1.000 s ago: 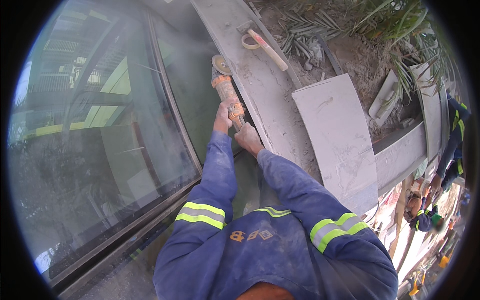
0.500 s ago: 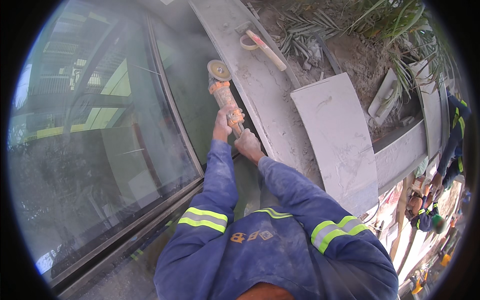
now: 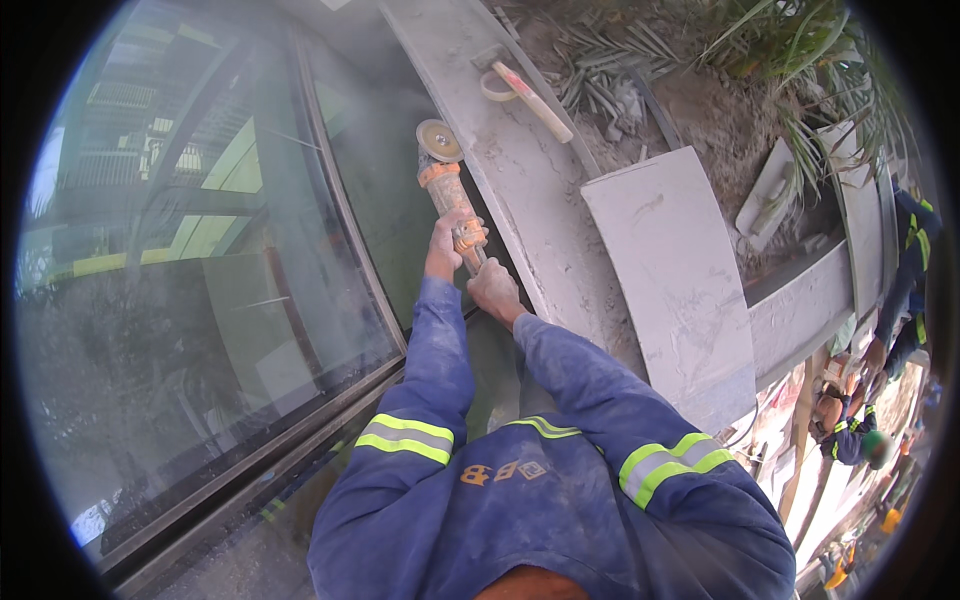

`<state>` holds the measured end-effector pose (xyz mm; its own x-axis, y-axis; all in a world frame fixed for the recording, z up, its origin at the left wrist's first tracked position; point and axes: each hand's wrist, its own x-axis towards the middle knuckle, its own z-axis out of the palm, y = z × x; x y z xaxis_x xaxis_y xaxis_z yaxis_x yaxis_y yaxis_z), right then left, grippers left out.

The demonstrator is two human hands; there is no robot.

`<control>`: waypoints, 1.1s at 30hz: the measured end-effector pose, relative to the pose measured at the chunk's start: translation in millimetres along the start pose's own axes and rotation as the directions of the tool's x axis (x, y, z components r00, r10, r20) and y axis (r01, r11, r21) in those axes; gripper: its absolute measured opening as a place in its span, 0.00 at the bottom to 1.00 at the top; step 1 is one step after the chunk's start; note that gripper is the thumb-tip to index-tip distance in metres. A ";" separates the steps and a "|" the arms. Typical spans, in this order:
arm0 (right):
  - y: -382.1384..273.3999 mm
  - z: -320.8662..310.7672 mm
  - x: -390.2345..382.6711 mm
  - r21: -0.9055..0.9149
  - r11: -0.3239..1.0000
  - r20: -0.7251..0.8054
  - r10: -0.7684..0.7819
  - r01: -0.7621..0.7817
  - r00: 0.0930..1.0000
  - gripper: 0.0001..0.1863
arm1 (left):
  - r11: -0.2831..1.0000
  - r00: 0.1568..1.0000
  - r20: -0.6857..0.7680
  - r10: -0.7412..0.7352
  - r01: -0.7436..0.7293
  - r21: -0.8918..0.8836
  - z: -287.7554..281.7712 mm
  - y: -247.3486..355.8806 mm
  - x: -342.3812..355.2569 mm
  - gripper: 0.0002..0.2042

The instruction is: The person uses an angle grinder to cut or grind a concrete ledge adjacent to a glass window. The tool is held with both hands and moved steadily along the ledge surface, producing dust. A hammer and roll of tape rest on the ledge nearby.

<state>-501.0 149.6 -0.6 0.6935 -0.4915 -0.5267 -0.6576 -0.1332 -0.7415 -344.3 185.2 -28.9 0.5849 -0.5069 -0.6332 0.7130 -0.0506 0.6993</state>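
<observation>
A dusty orange angle grinder (image 3: 447, 194) is held out in front of me, its round disc (image 3: 440, 141) at the far end, beside the edge of the grey ledge (image 3: 548, 222). My left hand (image 3: 449, 243) is closed around the middle of its body. Behind it, my right hand (image 3: 497, 288) grips the rear end, close to the ledge's near edge. Both hands are coated with pale dust. Whether the disc touches the ledge, I cannot tell.
Large glass panes (image 3: 200, 260) with a dark frame stand at my left. On the ledge lie a hammer (image 3: 530, 98) and a roll of tape (image 3: 497, 85). A loose grey slab (image 3: 675, 270) rests across it. Beyond are soil, palm leaves (image 3: 790, 50), a trowel (image 3: 768, 195) and several workers at far right.
My hands and the grinder have barely moved. Dust still hangs around the disc, and a worker at far right has shifted slightly.
</observation>
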 end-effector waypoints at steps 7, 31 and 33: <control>2.2 -0.5 -5.9 -0.009 1.000 0.017 0.005 -0.005 1.000 0.16 | 1.000 0.999 0.028 0.025 -0.025 -0.011 -0.3 -3.7 -7.6 0.24; 7.5 -3.1 8.2 0.015 0.999 0.005 -0.030 0.030 1.000 0.16 | 0.999 0.999 0.017 0.041 -0.041 -0.024 8.7 -2.8 0.9 0.22; 5.7 -2.7 13.5 0.014 0.999 0.002 -0.045 0.045 0.999 0.16 | 0.999 0.999 0.016 0.050 -0.050 -0.008 8.4 1.2 6.4 0.23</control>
<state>-496.2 139.9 -10.9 0.7227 -0.4837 -0.4937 -0.6217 -0.1426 -0.7702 -343.0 174.7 -29.3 0.6135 -0.5226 -0.5921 0.6860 -0.0187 0.7273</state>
